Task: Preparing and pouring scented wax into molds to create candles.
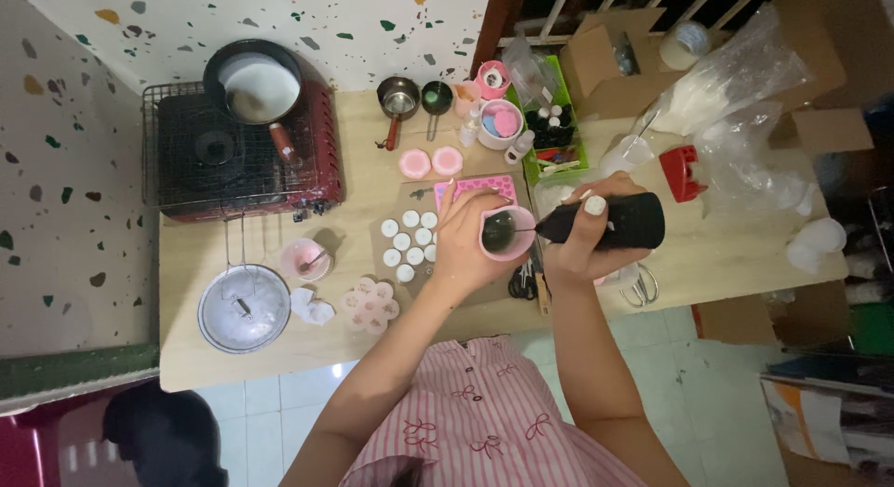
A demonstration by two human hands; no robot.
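My left hand (464, 247) grips a pink cup (508, 234) with dark liquid inside, held over the wooden table (279, 352). My right hand (589, 234) holds a black handheld frother (615, 221), its thin shaft reaching into the cup. Just behind the cup lies a pink silicone mould (477, 185). Several small white round pieces (410, 237) sit on a board left of my left hand.
A red portable stove (237, 152) with a pot (253, 82) stands at the back left. A metal lid (244, 308), pink bowl (304, 260) and flower mould (369, 305) lie near the front. A green basket of bottles (551, 124), plastic bags (736, 77), scissors (523, 282) and cardboard boxes crowd the right.
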